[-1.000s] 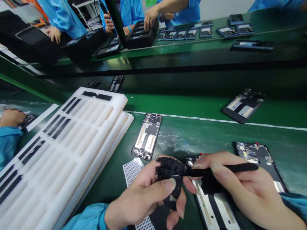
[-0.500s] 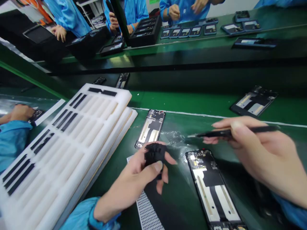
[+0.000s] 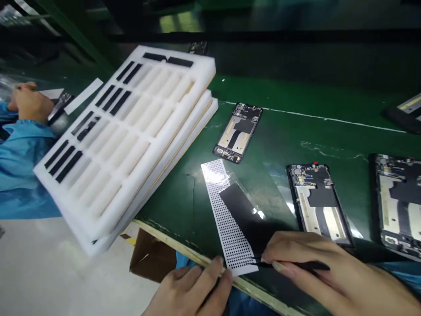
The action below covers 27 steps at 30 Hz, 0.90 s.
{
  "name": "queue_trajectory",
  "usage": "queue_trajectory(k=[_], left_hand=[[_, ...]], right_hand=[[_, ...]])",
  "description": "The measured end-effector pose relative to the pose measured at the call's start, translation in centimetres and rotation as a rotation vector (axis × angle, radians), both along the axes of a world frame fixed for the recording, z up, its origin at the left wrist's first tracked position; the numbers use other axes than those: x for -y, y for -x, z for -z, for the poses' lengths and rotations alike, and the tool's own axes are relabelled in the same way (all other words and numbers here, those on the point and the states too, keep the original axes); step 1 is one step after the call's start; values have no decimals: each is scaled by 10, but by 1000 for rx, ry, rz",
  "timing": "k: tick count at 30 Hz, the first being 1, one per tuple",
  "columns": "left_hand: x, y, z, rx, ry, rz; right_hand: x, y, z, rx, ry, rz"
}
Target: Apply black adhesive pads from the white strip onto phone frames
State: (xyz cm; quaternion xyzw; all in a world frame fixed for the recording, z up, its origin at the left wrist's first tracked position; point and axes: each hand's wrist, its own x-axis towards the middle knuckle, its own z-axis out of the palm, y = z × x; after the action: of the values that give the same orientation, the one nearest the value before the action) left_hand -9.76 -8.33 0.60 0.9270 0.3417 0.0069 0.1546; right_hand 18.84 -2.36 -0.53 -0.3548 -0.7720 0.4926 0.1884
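Observation:
My right hand (image 3: 329,274) is closed on black tweezers (image 3: 297,265), whose tip rests on the near end of a white dotted sheet (image 3: 222,210). A black film (image 3: 245,213) lies across that sheet. At the table's front edge, my left hand (image 3: 192,292) has its fingers pressed together beside the sheet's near corner; what it holds is hidden. An open phone frame (image 3: 317,202) lies just beyond my right hand.
A stack of white foam trays (image 3: 138,127) with black strips in several slots fills the left. Two more phone frames (image 3: 238,131) (image 3: 397,202) lie on the green table (image 3: 296,131). A co-worker's hand (image 3: 28,101) is far left. A cardboard box (image 3: 151,259) sits below the edge.
The view has tilted down and both hands came back to the table's front edge. The tweezers dropped onto the dotted sheet. The black part in my left hand is out of sight.

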Motion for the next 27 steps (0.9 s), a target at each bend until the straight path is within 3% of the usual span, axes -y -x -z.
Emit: queue_trajectory(k=[6, 12, 21, 27], left_hand=[[7, -11, 8, -193, -35, 139], [4, -20, 9, -232, -43, 222], [4, -24, 15, -245, -38, 237], [5, -25, 16, -258, -93, 224]], right_hand=[[14, -4, 6, 46, -12, -13], [15, -8, 6, 39, -26, -33], [13, -14, 9, -17, 30, -28], [13, -11, 0, 53, 58, -86]])
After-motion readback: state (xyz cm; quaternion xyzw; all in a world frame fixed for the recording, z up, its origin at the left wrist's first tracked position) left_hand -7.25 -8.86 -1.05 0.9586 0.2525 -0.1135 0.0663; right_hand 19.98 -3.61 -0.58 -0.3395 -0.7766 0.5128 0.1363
